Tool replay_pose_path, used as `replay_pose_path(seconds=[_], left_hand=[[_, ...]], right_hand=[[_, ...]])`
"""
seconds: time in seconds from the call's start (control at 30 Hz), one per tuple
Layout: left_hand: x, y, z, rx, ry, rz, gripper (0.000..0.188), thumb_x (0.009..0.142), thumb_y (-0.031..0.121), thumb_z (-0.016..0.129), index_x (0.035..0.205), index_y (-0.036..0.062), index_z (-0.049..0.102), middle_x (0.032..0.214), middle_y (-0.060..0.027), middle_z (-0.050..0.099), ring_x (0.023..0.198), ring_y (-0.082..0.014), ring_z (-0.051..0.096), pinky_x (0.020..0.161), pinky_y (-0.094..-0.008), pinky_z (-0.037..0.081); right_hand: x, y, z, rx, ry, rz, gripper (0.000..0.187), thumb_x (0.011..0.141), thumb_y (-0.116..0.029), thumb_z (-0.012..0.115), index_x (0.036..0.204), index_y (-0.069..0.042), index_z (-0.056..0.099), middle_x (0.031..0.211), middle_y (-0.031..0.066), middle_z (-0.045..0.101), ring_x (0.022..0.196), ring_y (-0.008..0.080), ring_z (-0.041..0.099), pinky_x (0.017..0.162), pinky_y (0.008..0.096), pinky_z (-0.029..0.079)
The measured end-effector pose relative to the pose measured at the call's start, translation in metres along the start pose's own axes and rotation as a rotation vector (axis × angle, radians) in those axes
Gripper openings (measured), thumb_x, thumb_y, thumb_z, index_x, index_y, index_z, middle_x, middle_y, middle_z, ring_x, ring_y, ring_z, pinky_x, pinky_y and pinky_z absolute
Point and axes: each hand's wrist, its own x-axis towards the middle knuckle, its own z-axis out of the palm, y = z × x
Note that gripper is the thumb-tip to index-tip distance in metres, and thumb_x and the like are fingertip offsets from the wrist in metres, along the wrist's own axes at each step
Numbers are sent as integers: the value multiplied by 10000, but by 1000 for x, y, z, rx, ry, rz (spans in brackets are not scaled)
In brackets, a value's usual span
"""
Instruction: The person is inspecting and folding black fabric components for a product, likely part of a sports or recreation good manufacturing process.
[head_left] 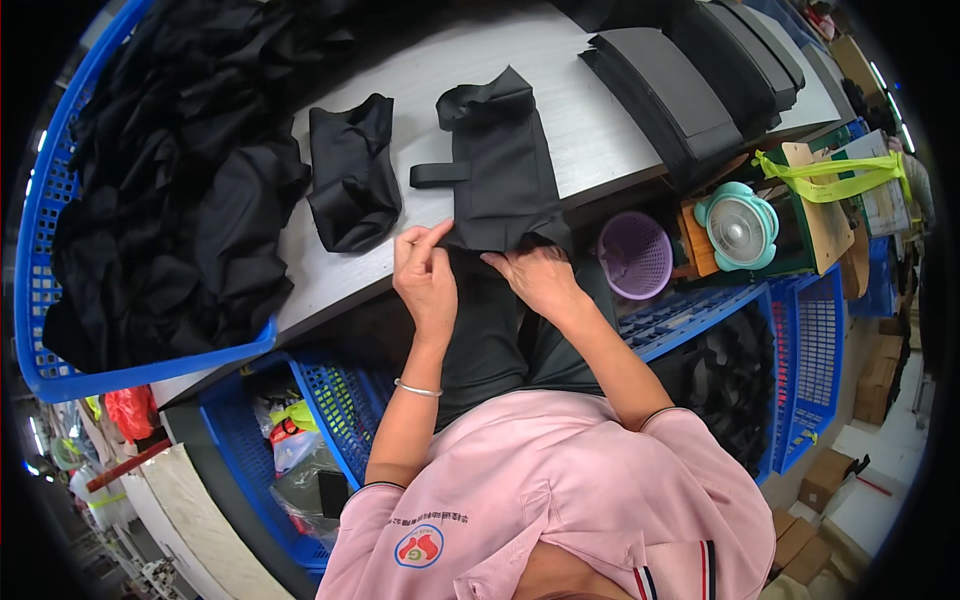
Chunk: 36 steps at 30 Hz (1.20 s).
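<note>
At table edge [345, 284], black fabric [505, 185], room alongside

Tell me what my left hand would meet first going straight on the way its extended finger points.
Your left hand would meet the lower left edge of the black fabric piece first; the fingertip may already touch it, as depth is unclear.
</note>
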Motion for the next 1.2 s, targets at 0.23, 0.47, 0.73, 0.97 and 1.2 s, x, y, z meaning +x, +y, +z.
replay_pose_path(seconds=[0.23,0.47,0.73,0.97,1.2], left_hand=[[-21,11,-18,-915,-122,-565,421,986,233,618,1291,-54,578,1268,-131,606,1101,-164,607,924,-306,496],[-16,13,-6,-1052,-288,-915,419,932,233,731,1245,-13,597,1134,-101,677,1001,-201,672,864,-324,564],[-36,28,-15,-885,-385,-777,427,963,260,691,1302,27,575,1207,-70,643,1078,-170,625,969,-320,502],[-49,23,-23,-1166,-454,-984,519,972,334,668,1374,36,531,1301,-89,621,1149,-205,624,979,-356,525],[-45,27,-19,-1125,-439,-818,409,1006,195,604,1365,19,518,1285,-125,626,1146,-216,634,969,-384,544]], right_hand=[[-49,-17,-15,47,162,-114,339,857,-309,693,1137,-118,695,1228,114,587,1124,300,566,954,554,361],[-103,-47,-53,143,57,-470,267,876,-171,689,1127,-79,683,1237,120,616,1033,267,646,959,499,456],[-79,3,-96,704,498,244,164,961,-106,641,930,35,719,890,61,722,795,90,665,729,264,517],[-70,22,-68,1502,-114,410,159,923,-173,718,980,-26,699,953,20,717,833,90,655,794,241,514],[-75,13,-56,1420,28,426,256,915,-168,724,1084,19,677,1007,68,727,878,118,681,823,262,542]])
